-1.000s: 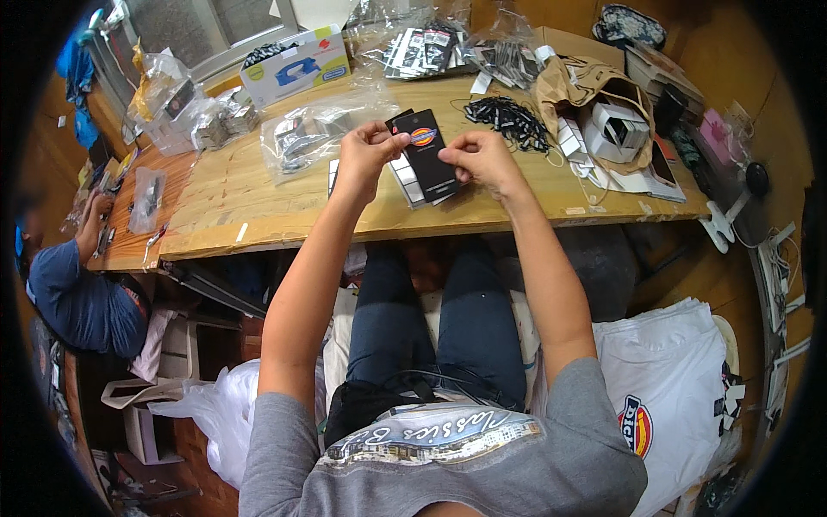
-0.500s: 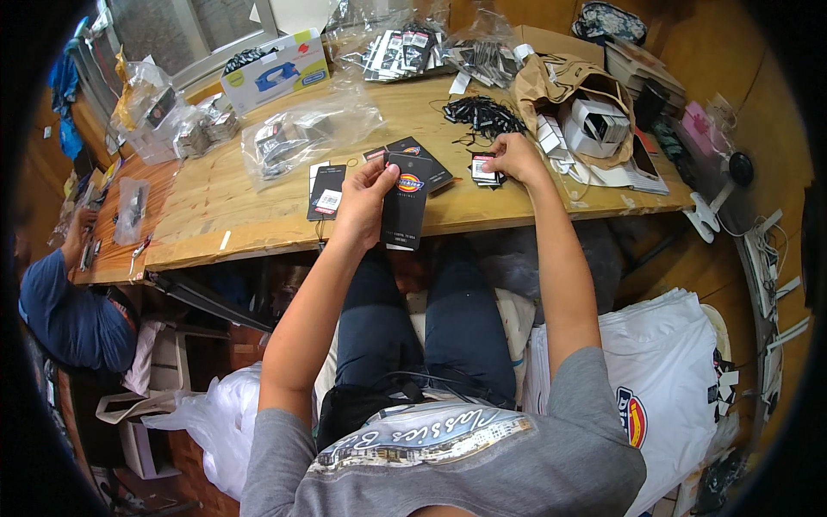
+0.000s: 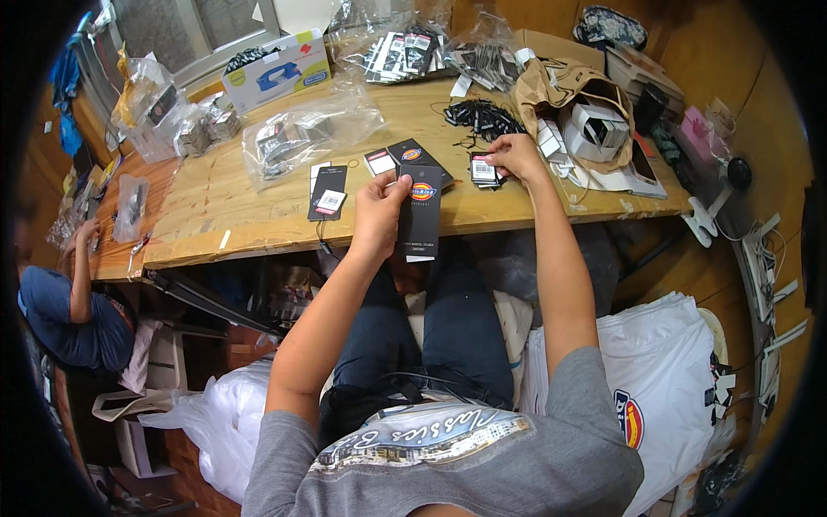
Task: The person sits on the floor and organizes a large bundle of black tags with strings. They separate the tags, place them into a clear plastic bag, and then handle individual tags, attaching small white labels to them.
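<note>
My left hand (image 3: 379,214) pinches a black hang tag (image 3: 419,220) by its upper left edge, over the table's front edge. A white edge shows beneath the tag's lower end. At the right, my right hand (image 3: 515,158) has its fingertips on a small stack of black-and-white labels (image 3: 484,172); whether it grips one cannot be made out. Behind the held tag lies a pile of black hang tags (image 3: 419,155). To its left rests another hang tag with a white sticker (image 3: 328,194), its string hanging over the edge. Black strings (image 3: 482,119) lie heaped beyond my right hand.
A clear plastic bag (image 3: 301,138) and a printed box (image 3: 277,73) stand further back. Bagged tags (image 3: 405,52) fill the far side. A brown paper bag (image 3: 560,82) holds white items at right. White shirts (image 3: 646,362) are stacked beside me. A co-worker (image 3: 73,314) sits far left.
My left hand has moved a little to the right with the black hang tag, uncovering more of the stickered tag. My right hand stays at the labels. The co-worker's arm has shifted.
</note>
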### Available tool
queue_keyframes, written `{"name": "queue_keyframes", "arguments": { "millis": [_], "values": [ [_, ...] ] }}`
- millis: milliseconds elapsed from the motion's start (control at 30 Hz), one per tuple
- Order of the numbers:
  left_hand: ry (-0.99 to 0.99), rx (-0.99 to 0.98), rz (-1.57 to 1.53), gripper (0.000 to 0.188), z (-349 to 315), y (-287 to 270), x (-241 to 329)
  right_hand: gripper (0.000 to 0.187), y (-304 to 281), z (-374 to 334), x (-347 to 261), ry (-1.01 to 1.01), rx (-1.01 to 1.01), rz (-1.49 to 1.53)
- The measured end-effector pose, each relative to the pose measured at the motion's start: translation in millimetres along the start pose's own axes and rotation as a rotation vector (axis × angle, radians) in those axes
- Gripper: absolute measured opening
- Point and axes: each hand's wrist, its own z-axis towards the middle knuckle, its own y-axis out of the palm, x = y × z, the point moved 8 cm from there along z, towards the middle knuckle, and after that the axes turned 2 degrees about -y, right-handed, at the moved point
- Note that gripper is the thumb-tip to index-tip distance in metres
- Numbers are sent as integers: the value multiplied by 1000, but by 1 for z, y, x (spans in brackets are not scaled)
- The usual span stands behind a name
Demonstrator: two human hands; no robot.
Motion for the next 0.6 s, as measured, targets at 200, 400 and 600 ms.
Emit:
{"name": "queue_keyframes", "arguments": {
  "millis": [200,400,600],
  "values": [
    [66,48,177,20,-7,5,5,14,-7,-5,0,18,35,178],
    [126,70,185,20,-4,1,-2,10,-8,-8,1,75,5,91],
    [117,81,193,20,-3,-1,-6,9,-10,-11,-1,76,42,201]
  ]
}}
